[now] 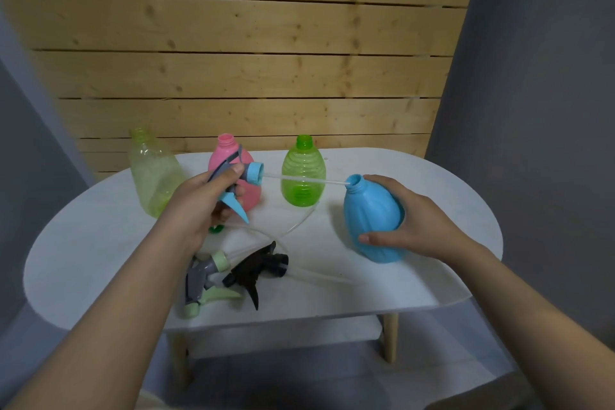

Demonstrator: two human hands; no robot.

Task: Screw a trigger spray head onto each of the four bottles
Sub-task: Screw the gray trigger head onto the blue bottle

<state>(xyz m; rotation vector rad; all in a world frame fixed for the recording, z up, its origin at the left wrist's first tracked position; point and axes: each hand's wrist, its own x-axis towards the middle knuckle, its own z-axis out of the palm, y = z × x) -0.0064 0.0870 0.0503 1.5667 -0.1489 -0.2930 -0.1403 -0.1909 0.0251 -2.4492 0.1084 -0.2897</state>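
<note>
Presently, the white oval worktop (416, 276) shows bare surface along its front right edge, while a pale green and grey trigger head (206, 280) and a black trigger head (256, 268) lie near the front centre. The left hand (199, 206) grips a blue and grey plastic trigger spray head (238, 185), its white dip tube (306, 179) reaching the open neck of the tilted blue plastic bottle (372, 220), which the right hand (419, 223) holds, fingers wrapped round it. Behind stand a clear yellow-green bottle (153, 173), a pink bottle (233, 156) and a ribbed green bottle (303, 170), all uncapped.

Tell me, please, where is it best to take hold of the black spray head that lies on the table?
Probably grip the black spray head by its thick middle body, coming from above. It lies flat on the table, so its sides are open to pinch; the thin trigger and tube give poor hold.
</note>
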